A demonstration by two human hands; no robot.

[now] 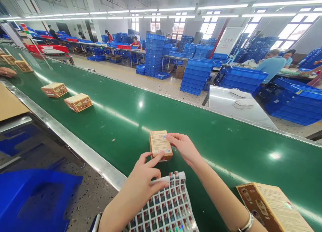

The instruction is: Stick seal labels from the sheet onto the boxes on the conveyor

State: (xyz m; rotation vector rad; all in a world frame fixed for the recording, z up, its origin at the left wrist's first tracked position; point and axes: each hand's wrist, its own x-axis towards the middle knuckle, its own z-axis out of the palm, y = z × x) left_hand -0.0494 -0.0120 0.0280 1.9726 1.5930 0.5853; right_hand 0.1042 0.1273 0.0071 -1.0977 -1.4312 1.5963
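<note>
A small brown-and-cream cardboard box (161, 142) lies on the green conveyor belt, its printed cream face up. My left hand (147, 176) pinches a sheet of stickers (167, 205) between thumb and curled fingers, while its outstretched forefinger touches the near part of the box. The sheet carries rows of small shiny labels and hangs towards me. At the box's right edge, my right hand (182, 146) has its fingertips closed on a small bluish sticker (164, 137) at the top face. Whether the sticker is fully stuck down, I cannot tell.
Another box (274, 205) sits at the near right. Two boxes, one of them (78, 102) closer, stand further left on the belt (120, 111). Beyond them, another person's hand (7, 72) rests near more boxes. A metal rail (83, 154) edges the belt; blue crates (197, 74) stand across the aisle.
</note>
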